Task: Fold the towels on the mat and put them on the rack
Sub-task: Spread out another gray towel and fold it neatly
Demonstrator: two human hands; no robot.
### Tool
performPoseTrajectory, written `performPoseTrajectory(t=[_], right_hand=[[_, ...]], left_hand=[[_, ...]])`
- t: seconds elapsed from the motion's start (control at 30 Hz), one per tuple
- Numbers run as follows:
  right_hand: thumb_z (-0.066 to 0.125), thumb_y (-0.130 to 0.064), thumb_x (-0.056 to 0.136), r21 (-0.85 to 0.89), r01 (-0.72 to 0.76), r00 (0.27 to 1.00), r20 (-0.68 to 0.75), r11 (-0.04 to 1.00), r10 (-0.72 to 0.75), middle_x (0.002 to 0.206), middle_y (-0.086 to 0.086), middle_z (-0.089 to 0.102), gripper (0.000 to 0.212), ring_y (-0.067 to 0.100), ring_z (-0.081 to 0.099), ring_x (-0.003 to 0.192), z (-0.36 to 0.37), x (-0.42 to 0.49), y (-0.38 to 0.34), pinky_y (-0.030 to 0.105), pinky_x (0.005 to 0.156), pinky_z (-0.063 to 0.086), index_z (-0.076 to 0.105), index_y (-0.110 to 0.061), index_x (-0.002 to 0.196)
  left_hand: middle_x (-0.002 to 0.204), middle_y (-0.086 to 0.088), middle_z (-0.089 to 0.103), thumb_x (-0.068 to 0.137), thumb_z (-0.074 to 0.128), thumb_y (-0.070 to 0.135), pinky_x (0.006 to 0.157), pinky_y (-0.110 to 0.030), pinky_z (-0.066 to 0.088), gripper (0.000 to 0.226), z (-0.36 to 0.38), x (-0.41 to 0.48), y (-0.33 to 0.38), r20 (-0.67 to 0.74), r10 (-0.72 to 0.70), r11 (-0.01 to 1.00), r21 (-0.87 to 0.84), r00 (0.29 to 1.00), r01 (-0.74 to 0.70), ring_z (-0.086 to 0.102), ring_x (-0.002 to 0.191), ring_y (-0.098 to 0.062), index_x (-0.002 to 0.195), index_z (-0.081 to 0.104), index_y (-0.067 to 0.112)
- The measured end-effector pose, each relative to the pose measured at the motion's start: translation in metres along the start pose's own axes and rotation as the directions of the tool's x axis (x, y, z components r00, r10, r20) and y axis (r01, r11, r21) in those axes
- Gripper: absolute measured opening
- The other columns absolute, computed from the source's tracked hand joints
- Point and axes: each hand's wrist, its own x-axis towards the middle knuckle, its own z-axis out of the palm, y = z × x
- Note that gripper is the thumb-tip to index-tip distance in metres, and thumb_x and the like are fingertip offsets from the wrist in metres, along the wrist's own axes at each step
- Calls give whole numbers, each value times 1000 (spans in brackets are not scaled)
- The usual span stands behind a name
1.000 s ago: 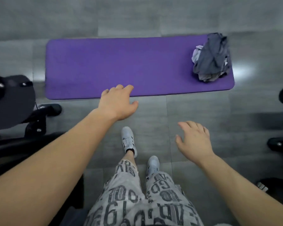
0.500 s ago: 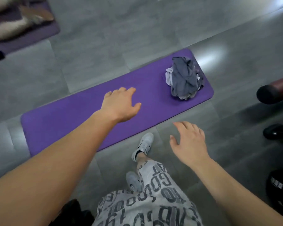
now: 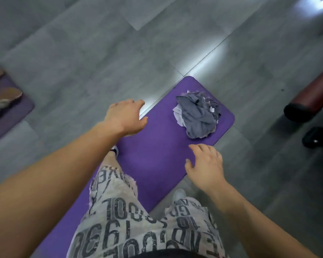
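A crumpled heap of grey and white towels (image 3: 197, 116) lies near the far end of a purple mat (image 3: 157, 146) that runs diagonally across the grey floor. My left hand (image 3: 126, 117) hovers over the mat's left edge, fingers relaxed and holding nothing. My right hand (image 3: 206, 165) floats above the mat's near right edge, just below the towel heap, fingers loosely spread and empty. My legs in printed shorts stand over the mat. No rack is in view.
A dark red padded roller with a black end (image 3: 306, 103) and black equipment (image 3: 319, 136) stand at the right. A second purple mat with brownish cloth (image 3: 6, 107) lies at the far left. Grey tiled floor surrounds the mat.
I have stepped onto the mat and turned right; the towel heap now sits closer and nearer the centre. Both hands stay empty, now over the mat.
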Motion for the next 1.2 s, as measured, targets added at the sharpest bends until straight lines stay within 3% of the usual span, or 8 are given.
performPoseTrajectory(t=[0.2,0.33,0.47,0.83,0.97,1.07,1.2], right_hand=[[64,-32,89,76,-234,968,-70,969,240,124,3,60,47,29,52,118,3,145,-78,48,105,38,57,-17,134],[71,-28,85,185,-448,881,-79,875,467,121,10,64,53,37,58,109,22,237,-138,51,92,46,60,-11,134],[72,-29,87,344,-586,764,-68,734,642,127,12,60,59,38,55,113,25,294,-183,51,90,47,55,-12,140],[75,-25,84,625,-699,454,14,347,891,123,8,60,56,34,57,108,51,381,-204,48,87,52,58,-13,136],[75,-26,86,692,-683,366,44,236,930,124,10,60,54,36,59,109,63,405,-175,48,90,52,59,-13,136],[68,-32,93,756,-650,275,139,78,951,135,7,53,54,31,52,121,72,420,-147,48,98,48,53,-16,142],[64,-37,95,800,-598,193,211,-56,958,141,7,47,57,27,44,130,96,434,-98,42,104,43,48,-18,146]], left_hand=[[138,-10,55,97,48,49,103,-44,41,57,-69,163,-94,83,183,975,116,980,-192,53,127,-33,146,43,21],[137,-10,54,98,47,51,99,-43,42,56,-114,284,-149,176,316,916,200,932,-348,53,124,-34,144,43,20],[137,-10,53,99,46,49,98,-43,41,55,-146,371,-164,249,422,839,258,871,-480,52,124,-33,144,43,19],[138,-12,53,98,47,51,99,-45,43,54,-143,514,-25,465,650,469,378,601,-799,53,124,-36,143,43,21],[137,-10,53,99,45,49,95,-43,44,52,-116,542,29,535,662,379,365,524,-851,53,126,-34,143,43,23],[137,-8,53,99,45,50,94,-42,45,54,-84,555,59,599,661,300,342,452,-891,53,126,-32,148,39,26],[138,-7,53,99,45,52,91,-41,48,56,-29,570,88,676,625,237,313,391,-920,56,124,-30,148,38,26]])
